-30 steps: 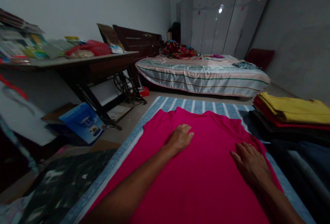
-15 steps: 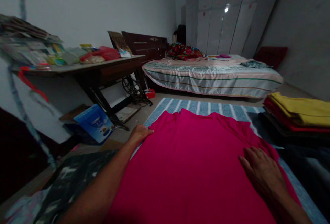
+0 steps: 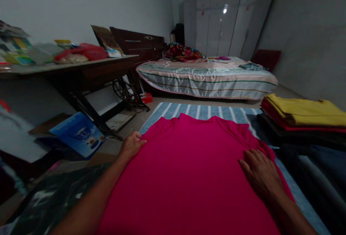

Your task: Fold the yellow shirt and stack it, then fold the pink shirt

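rests right hand (image 3: 261, 171) flat, thumb apart, on pink garment (image 3: 194, 163), left hand (image 3: 130, 146) at its edge, cannot tell if clamped; likely soft, light: grip both sides.

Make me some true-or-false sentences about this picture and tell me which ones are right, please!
1. The left hand is at the pink shirt's left edge. True.
2. The right hand is holding a cup. False: it rests on the shirt, fingers spread.
3. A folded yellow cloth is on top of the clothes stack. True.
4. The mat under the shirt is plain orange. False: it has blue and white stripes.
5. A blue box is low down near the table's legs. True.
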The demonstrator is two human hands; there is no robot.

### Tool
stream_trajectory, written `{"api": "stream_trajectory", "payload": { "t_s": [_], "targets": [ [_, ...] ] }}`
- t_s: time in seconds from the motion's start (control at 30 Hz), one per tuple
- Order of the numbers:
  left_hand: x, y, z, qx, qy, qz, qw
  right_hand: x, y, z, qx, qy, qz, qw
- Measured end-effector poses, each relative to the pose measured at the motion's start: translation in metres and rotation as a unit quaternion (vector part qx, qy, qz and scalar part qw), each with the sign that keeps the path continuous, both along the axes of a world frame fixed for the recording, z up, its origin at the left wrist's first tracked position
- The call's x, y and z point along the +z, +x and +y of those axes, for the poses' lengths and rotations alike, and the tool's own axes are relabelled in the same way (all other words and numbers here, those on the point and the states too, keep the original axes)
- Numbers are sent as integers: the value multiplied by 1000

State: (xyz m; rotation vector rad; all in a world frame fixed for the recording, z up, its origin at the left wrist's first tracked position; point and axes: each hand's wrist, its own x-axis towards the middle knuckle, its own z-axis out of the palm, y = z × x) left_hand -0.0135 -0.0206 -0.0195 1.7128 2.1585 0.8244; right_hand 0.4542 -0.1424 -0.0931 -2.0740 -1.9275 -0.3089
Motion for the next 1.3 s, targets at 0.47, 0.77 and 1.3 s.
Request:
{"api": "stream_trajectory", "payload": {
  "t_s": [0.47,0.77,1.3],
  "targets": [
    [22,1,-3,7,-108,240,965,10,-10,1,-25,-8,18,999],
    [43,40,50,-85,-28,330,940,0,-5,2,-9,1,11,1000],
    [19,102,115,-162,-77,368,912,-4,-1,2,-4,19,20,1000]
  ]
}}
